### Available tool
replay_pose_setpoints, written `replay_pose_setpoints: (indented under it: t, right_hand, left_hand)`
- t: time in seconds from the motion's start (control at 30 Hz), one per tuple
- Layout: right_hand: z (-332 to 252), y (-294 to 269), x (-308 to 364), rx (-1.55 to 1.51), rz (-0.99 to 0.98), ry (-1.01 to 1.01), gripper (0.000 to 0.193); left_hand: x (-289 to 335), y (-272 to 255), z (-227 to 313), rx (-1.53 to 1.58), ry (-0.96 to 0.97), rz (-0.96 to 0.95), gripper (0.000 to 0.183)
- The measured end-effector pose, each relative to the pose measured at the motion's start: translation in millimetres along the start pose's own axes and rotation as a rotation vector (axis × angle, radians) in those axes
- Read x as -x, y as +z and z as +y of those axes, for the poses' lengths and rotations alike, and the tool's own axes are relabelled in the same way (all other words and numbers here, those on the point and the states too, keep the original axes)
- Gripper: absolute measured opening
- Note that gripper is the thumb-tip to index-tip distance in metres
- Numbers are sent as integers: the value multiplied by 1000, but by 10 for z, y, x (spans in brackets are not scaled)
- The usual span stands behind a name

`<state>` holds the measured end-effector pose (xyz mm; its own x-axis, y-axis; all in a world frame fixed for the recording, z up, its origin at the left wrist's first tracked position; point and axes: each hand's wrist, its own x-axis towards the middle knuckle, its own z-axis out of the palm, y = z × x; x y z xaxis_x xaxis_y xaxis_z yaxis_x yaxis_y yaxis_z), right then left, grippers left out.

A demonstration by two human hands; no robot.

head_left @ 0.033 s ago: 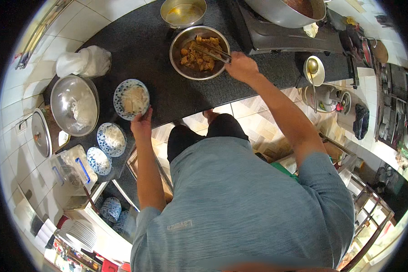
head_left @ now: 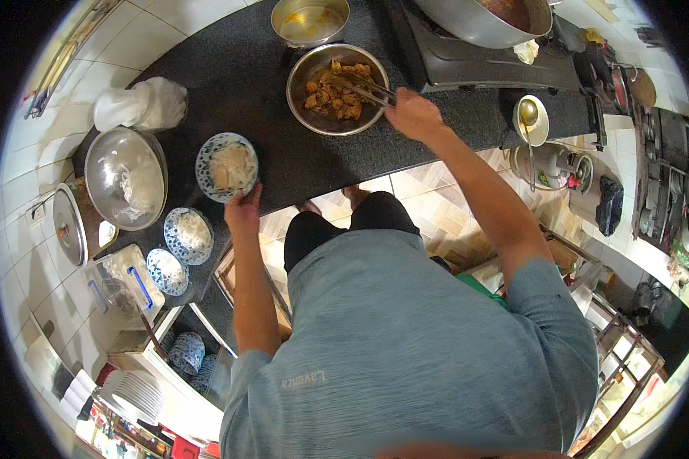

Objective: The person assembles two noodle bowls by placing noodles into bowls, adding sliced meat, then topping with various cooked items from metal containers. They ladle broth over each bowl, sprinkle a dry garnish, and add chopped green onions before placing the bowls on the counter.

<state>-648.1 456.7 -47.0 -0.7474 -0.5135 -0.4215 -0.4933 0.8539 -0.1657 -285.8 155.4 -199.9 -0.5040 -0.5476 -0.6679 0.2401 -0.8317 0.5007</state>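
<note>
My left hand [head_left: 243,208] grips the near rim of a blue-and-white patterned bowl [head_left: 204,173], held at the counter's left part. Pale strips of food [head_left: 231,166] fill it. My right hand [head_left: 416,115] is closed around metal tongs [head_left: 373,92]. Their tips reach into a round steel bowl [head_left: 298,86] and lie among orange-brown cooked chunks [head_left: 334,102]. Whether the tips pinch a chunk is too small to tell. Two more patterned bowls, one larger [head_left: 169,229] and one smaller [head_left: 153,265], stand left of my left forearm with white food inside.
Behind the steel bowl sits a steel pot [head_left: 311,40] with yellowish residue. A large pot [head_left: 475,27] rests on the black stove [head_left: 490,69]. To the left are a big metal bowl [head_left: 103,172], white plastic bags [head_left: 164,103] and a lidded pot [head_left: 70,229]. At right, a ladle [head_left: 527,115] lies in a white bowl [head_left: 540,131].
My left hand and the bowl in it have shifted slightly to the right. My right hand has drawn the tongs a little to the right.
</note>
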Motion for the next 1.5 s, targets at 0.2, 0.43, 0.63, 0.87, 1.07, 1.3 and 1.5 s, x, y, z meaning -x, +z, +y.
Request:
replay_pose_setpoints:
  t: [0.2,0.43,0.63,0.87,1.07,1.3,1.5]
  right_hand:
    - [-258,-68,158,-74,135,-131,41]
    - [-562,87,-203,-45,95,-47,43]
    - [-324,-11,150,-363,165,11,53]
    - [-669,-108,783,-307,143,-229,50]
    - [-1056,346,902,-206,81,-227,52]
    - [-521,149,810,-198,249,-80,46]
    - [-347,156,566,-120,264,-88,40]
  left_hand:
    - [277,373,-434,-94,-31,-11,64]
    - [351,704,-497,-245,-168,-183,60]
    - [254,685,-521,-368,-237,-256,64]
    - [-120,824,81,-1089,276,-36,71]
    - [-665,1862,317,-1670,592,-212,76]
    - [-1099,2329,299,-1933,545,-237,86]
    - [-1204,2269,449,-1767,361,-349,90]
